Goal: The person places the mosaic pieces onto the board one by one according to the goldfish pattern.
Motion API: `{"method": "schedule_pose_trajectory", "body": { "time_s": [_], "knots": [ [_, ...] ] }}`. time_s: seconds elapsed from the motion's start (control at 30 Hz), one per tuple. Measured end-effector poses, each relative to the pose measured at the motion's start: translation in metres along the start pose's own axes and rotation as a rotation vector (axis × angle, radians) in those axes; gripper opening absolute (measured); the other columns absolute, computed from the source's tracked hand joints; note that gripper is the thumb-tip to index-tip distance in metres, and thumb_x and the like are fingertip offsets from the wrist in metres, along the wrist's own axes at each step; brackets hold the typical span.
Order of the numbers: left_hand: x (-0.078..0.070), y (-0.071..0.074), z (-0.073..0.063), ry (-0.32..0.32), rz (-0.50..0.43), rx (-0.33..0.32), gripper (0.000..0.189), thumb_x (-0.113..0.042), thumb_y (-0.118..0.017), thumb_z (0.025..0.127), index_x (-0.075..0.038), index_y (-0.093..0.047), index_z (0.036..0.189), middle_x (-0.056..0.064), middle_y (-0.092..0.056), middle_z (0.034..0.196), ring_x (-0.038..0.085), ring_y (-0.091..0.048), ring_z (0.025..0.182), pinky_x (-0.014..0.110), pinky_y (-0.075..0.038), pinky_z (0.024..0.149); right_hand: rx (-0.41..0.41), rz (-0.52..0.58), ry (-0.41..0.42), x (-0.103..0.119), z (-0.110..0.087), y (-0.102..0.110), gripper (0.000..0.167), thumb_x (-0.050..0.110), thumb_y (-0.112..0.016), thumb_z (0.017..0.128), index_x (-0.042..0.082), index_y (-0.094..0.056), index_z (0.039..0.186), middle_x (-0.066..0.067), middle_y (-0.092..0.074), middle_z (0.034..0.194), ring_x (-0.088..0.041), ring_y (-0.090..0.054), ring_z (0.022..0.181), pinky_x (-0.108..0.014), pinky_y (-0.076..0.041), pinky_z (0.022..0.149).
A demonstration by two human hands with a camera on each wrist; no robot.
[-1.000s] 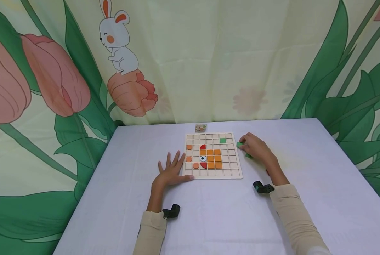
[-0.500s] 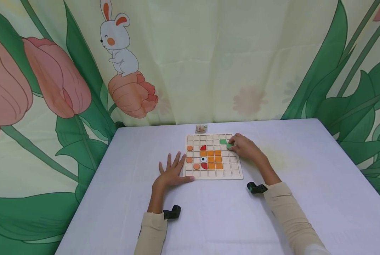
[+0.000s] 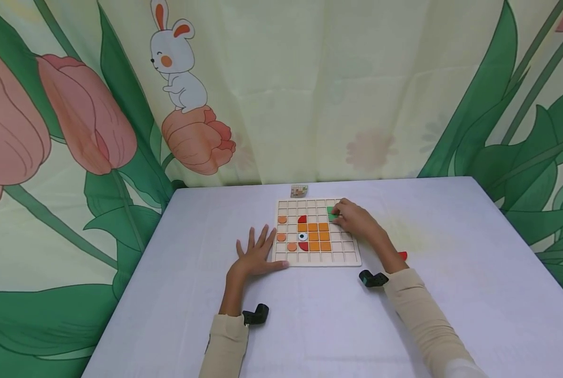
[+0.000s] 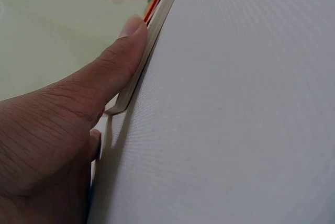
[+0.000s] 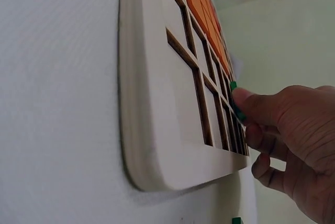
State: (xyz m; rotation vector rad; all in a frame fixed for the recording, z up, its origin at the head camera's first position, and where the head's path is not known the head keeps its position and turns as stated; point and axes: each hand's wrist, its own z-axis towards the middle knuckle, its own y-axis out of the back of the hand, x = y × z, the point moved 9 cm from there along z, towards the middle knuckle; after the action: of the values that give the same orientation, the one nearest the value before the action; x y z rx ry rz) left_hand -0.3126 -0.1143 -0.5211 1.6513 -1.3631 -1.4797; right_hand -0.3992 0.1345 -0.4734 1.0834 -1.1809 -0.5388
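A white wooden grid board (image 3: 347, 257) lies on the table with tiles set in its cells. My left hand (image 3: 254, 258) rests at its left side with fingers spread, the thumb on the near left corner. With thumb and fingertips my right hand (image 3: 355, 217) pinches a green tile (image 5: 235, 100) low over the far right cells. Close beside that tile sits a green square tile (image 3: 330, 210). Orange square tiles (image 3: 319, 237) form a block mid-board, next to an eye tile (image 3: 302, 237) and two red rounded tiles (image 3: 303, 245). Orange discs (image 3: 282, 219) fill cells on the left.
Behind the board lies a small patterned card (image 3: 298, 191). A red piece (image 3: 402, 255) shows on the table beside the right forearm. Another green piece (image 5: 237, 220) appears below the right hand in the right wrist view. A printed curtain (image 3: 281, 94) hangs behind the table.
My right hand has moved left from the table beside the board to over its far right cells, carrying a green tile. My left hand stays in place.
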Motion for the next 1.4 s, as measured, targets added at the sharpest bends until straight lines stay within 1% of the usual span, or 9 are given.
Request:
{"method": "schedule_pose_trajectory", "body": {
  "time_s": [0.13, 0.3, 0.37, 0.63, 0.93, 1.1, 1.17, 1.27, 1.4],
  "knots": [
    [0.0, -0.002, 0.0, 0.001, -0.004, 0.007, 0.107, -0.072, -0.062, 0.077, -0.027, -0.009, 0.159, 0.0, 0.005, 0.165, 0.033, 0.02, 0.147, 0.069, 0.013, 0.107, 0.003, -0.013, 0.0, 0.002, 0.0, -0.001, 0.025, 0.015, -0.066, 0.095, 0.0, -0.066, 0.115, -0.013, -0.056, 0.114, -0.025, -0.055, 0.095, -0.043, -0.049, 0.09],
    [-0.006, 0.005, -0.006, -0.025, -0.027, 0.0, 0.105, -0.067, -0.065, 0.079, -0.023, -0.012, 0.159, 0.004, 0.001, 0.165, 0.037, 0.017, 0.147, 0.07, 0.011, 0.106, -0.008, -0.04, 0.006, 0.002, 0.001, -0.002, 0.025, 0.016, -0.067, 0.094, 0.001, -0.065, 0.114, -0.014, -0.056, 0.118, -0.025, -0.055, 0.094, -0.043, -0.049, 0.089],
    [-0.008, 0.007, -0.007, -0.027, -0.025, 0.002, 0.104, -0.066, -0.064, 0.08, -0.023, -0.012, 0.159, 0.004, 0.002, 0.165, 0.036, 0.017, 0.147, 0.07, 0.012, 0.107, -0.008, -0.043, 0.0, 0.001, 0.001, -0.002, 0.025, 0.016, -0.067, 0.094, 0.002, -0.065, 0.114, -0.014, -0.055, 0.119, -0.024, -0.055, 0.095, -0.043, -0.049, 0.089],
    [-0.006, 0.007, -0.006, -0.023, -0.011, -0.003, 0.104, -0.067, -0.064, 0.08, -0.024, -0.011, 0.159, 0.003, 0.002, 0.165, 0.036, 0.017, 0.147, 0.07, 0.012, 0.107, -0.001, -0.029, -0.006, 0.0, 0.003, -0.002, 0.024, 0.016, -0.067, 0.094, 0.001, -0.065, 0.114, -0.013, -0.056, 0.116, -0.025, -0.055, 0.096, -0.043, -0.048, 0.09],
    [-0.006, 0.007, -0.005, -0.028, -0.014, -0.004, 0.105, -0.069, -0.064, 0.079, -0.025, -0.011, 0.159, 0.002, 0.002, 0.165, 0.035, 0.018, 0.147, 0.069, 0.012, 0.107, -0.005, -0.004, -0.034, -0.003, 0.0, -0.001, 0.028, 0.017, -0.067, 0.094, 0.001, -0.065, 0.116, -0.014, -0.055, 0.119, -0.026, -0.055, 0.1, -0.044, -0.048, 0.092],
    [-0.007, 0.007, -0.005, -0.032, -0.016, -0.003, 0.104, -0.068, -0.064, 0.079, -0.025, -0.011, 0.159, 0.002, 0.002, 0.165, 0.036, 0.018, 0.147, 0.07, 0.012, 0.106, -0.022, 0.022, -0.012, -0.007, -0.007, 0.005, 0.028, 0.016, -0.069, 0.093, 0.0, -0.066, 0.116, -0.013, -0.057, 0.115, -0.028, -0.057, 0.103, -0.046, -0.048, 0.093],
    [-0.007, 0.007, -0.005, -0.033, -0.016, -0.003, 0.104, -0.068, -0.064, 0.079, -0.025, -0.011, 0.159, 0.002, 0.002, 0.165, 0.036, 0.018, 0.147, 0.069, 0.012, 0.107, -0.029, 0.031, -0.001, -0.008, -0.01, 0.01, 0.026, 0.014, -0.067, 0.093, 0.0, -0.066, 0.114, -0.013, -0.059, 0.111, -0.028, -0.057, 0.1, -0.046, -0.048, 0.09],
    [-0.007, 0.007, -0.005, -0.031, -0.015, -0.005, 0.104, -0.068, -0.064, 0.079, -0.025, -0.011, 0.159, 0.002, 0.002, 0.165, 0.036, 0.018, 0.147, 0.069, 0.012, 0.107, -0.026, 0.048, 0.006, -0.012, -0.016, 0.017, 0.022, 0.012, -0.066, 0.093, -0.001, -0.067, 0.111, -0.012, -0.061, 0.104, -0.027, -0.056, 0.092, -0.042, -0.048, 0.082],
    [-0.007, 0.008, -0.006, -0.024, -0.01, -0.006, 0.105, -0.069, -0.063, 0.079, -0.025, -0.011, 0.159, 0.002, 0.002, 0.165, 0.036, 0.017, 0.147, 0.069, 0.011, 0.107, 0.031, 0.07, -0.022, -0.021, -0.022, 0.022, 0.021, 0.011, -0.067, 0.092, -0.002, -0.067, 0.109, -0.012, -0.062, 0.099, -0.024, -0.053, 0.083, -0.034, -0.046, 0.07]
  ]
}}
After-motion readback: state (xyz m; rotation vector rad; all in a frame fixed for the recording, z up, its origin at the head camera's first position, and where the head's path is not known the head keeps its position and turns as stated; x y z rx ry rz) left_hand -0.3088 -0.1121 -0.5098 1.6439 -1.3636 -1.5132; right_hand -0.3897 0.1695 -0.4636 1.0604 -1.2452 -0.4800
